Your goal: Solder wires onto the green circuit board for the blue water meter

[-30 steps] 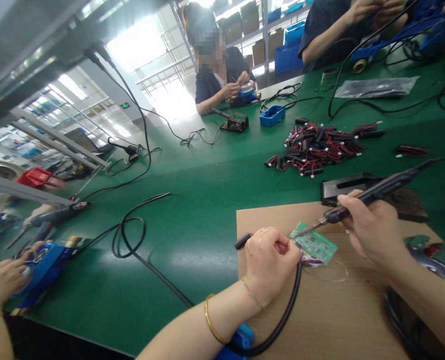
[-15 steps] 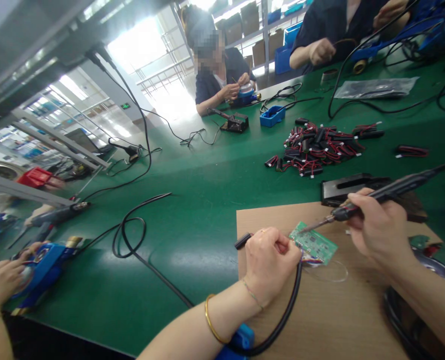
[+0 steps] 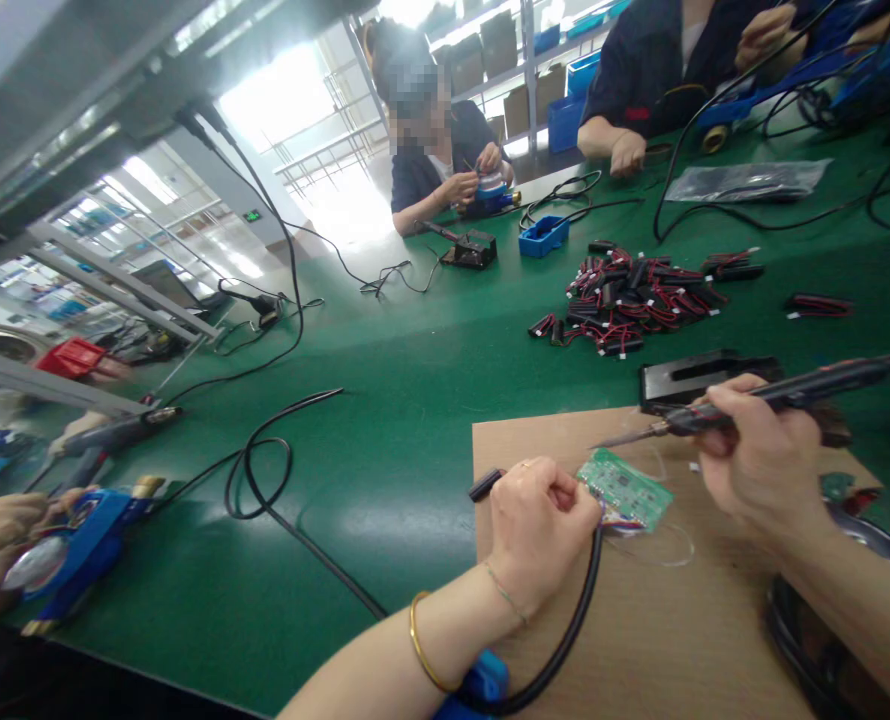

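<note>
A small green circuit board [image 3: 626, 491] with coloured wires lies on a brown board [image 3: 640, 620]. My left hand [image 3: 539, 525] is closed in a pinch at the circuit board's left edge, where a thick black cable [image 3: 565, 640] runs out. My right hand [image 3: 760, 460] grips a black soldering iron [image 3: 752, 400]. Its metal tip hangs just above the circuit board's far edge, not touching it.
A pile of black parts with red wires [image 3: 632, 290] lies further back on the green table [image 3: 385, 400]. A black holder [image 3: 704, 375] sits behind the brown board. Other people work with blue devices at the left [image 3: 77, 545] and at the far side [image 3: 490, 185]. Loose black cables [image 3: 265, 470] cross the table.
My right hand has lifted the soldering iron's tip off the circuit board and drawn it up and to the right. My left hand has stayed in place.
</note>
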A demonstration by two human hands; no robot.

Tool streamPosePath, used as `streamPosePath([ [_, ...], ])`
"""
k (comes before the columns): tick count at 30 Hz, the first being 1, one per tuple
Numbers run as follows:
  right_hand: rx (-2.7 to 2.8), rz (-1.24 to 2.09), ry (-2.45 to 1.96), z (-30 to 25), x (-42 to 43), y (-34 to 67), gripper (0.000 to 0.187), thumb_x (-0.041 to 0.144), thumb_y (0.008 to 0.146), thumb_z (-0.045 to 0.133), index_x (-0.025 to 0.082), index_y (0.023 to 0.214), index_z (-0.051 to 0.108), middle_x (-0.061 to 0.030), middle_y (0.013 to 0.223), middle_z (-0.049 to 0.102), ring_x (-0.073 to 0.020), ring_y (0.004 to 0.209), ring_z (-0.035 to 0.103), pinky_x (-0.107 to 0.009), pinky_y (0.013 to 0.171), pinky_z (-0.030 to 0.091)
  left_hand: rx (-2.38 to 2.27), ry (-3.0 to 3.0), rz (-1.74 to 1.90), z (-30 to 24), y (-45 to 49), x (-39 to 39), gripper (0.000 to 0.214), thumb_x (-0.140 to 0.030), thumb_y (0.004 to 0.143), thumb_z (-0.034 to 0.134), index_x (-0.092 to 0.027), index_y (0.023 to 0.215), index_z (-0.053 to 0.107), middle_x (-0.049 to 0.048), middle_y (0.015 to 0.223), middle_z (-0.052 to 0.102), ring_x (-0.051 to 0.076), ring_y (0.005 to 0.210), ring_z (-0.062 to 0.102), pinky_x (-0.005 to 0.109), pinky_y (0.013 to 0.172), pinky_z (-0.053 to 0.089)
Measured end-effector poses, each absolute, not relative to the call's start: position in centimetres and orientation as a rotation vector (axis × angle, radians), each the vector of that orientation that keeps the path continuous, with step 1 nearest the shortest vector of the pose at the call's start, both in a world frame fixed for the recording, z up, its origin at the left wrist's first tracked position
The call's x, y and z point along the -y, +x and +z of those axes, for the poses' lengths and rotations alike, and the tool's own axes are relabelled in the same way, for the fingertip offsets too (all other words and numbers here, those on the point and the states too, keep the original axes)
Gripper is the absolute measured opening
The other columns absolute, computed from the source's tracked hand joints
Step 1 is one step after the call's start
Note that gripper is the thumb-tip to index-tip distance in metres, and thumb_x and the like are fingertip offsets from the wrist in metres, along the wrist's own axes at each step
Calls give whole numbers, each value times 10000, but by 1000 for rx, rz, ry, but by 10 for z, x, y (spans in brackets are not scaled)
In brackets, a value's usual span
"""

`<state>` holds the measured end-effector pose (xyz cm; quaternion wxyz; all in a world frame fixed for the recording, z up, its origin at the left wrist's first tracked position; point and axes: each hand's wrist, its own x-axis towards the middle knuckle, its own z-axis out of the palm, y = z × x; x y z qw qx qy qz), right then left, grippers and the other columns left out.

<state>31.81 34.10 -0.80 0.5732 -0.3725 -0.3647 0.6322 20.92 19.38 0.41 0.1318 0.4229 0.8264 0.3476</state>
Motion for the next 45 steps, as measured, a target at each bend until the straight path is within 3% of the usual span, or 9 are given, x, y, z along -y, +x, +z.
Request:
streamPosePath([
  [9, 873, 1462, -822, -10, -341, 319, 220, 225, 608, 683, 180, 607, 468, 65, 505, 457, -42, 392, 337, -163, 360, 245, -2382, 1206, 982, 4, 210, -193, 174, -173, 692, 586, -173, 541, 502, -43, 556, 532, 84, 584, 474, 239, 598, 310],
  [15, 869, 1451, -804, -11, -343, 319, 199, 210, 610, 677, 179, 603, 480, 64, 482, 458, -46, 380, 326, -170, 360, 245, -2200, 1103, 937, 9, 193, -175, 135, -321, 810, 580, -187, 821, 592, -6, 791, 628, 128, 741, 547, 268, 697, 383],
  [19, 890, 1433, -797, -12, -344, 320, 198, 206, 622, 669, 175, 591, 476, 60, 480, 453, -46, 391, 343, -163, 366, 265, -2151, 1156, 941, 22, 179, -161, 261, -260, 924, 377, -185, 770, 575, 13, 791, 606, 144, 789, 537, 292, 749, 388],
  [23, 873, 1428, -825, -11, -343, 320, 194, 203, 606, 661, 176, 591, 469, 61, 485, 458, -48, 387, 341, -166, 360, 259, -2225, 1255, 920, 32, 175, -163, 223, -275, 904, 461, -185, 790, 630, 40, 905, 639, 178, 936, 551, 316, 839, 400],
  [27, 843, 1421, -859, -8, -341, 319, 201, 202, 578, 664, 177, 584, 465, 58, 494, 471, -50, 393, 350, -167, 352, 254, -2287, 1077, 814, 26, 175, -177, 160, -318, 823, 593, -176, 847, 664, 33, 779, 665, 169, 747, 585, 306, 711, 421],
  [30, 843, 1409, -861, -7, -342, 319, 198, 203, 574, 665, 176, 579, 469, 55, 500, 478, -51, 394, 355, -169, 349, 257, -2092, 846, 1010, 18, 175, -183, 114, -241, 784, 610, -158, 783, 688, 23, 677, 672, 122, 601, 577, 259, 621, 431],
  [36, 851, 1454, -843, -7, -342, 319, 202, 225, 575, 675, 173, 607, 482, 49, 513, 500, -50, 410, 374, -153, 357, 254, -1822, 838, 1158, 16, 182, -185, 178, -243, 787, 605, -161, 890, 726, 64, 798, 735, 131, 712, 645, 259, 713, 507],
  [40, 883, 1475, -827, -10, -342, 319, 203, 246, 587, 687, 169, 620, 502, 51, 532, 502, -49, 417, 382, -161, 373, 275, -1870, 755, 1173, 16, 187, -192, 77, -215, 723, 656, -156, 765, 680, 45, 711, 720, 121, 623, 622, 244, 629, 497],
  [45, 904, 1473, -835, -10, -342, 317, 206, 261, 609, 679, 169, 602, 494, 55, 536, 483, -40, 418, 352, -168, 375, 249, -1984, 853, 1068, 10, 187, -193, 137, -298, 738, 650, -167, 747, 690, 33, 730, 713, 116, 652, 601, 227, 603, 432],
])
